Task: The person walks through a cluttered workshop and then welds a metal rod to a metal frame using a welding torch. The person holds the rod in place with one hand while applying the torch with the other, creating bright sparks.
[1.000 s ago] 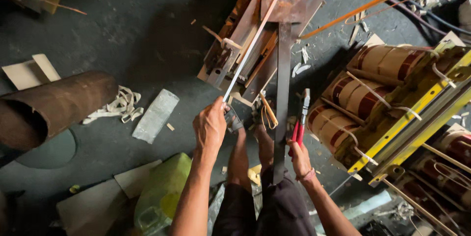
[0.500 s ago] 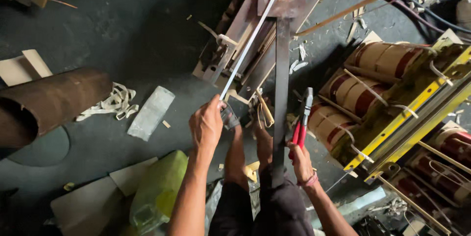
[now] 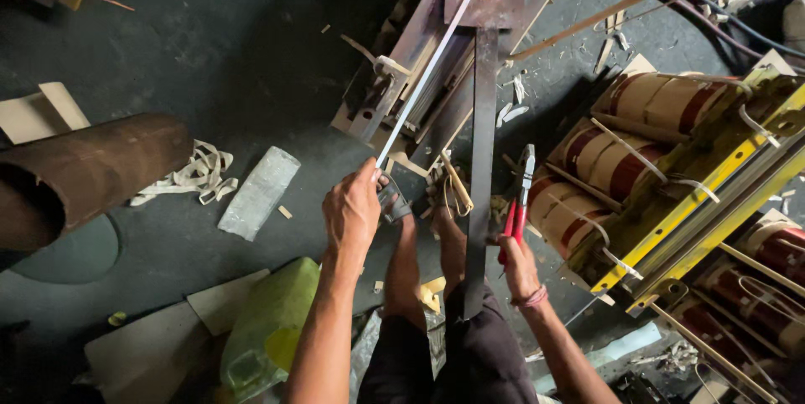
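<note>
Dark workshop floor [image 3: 210,60] surrounds the person, whose left hand [image 3: 352,213] pinches a taut white strip [image 3: 423,77] that may slip, right hand [image 3: 520,268] gripping red-handled pliers [image 3: 518,203].

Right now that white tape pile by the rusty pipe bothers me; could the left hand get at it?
Probably not at once: the left hand grips a taut white strip, though bare floor leads to the pile.
</note>
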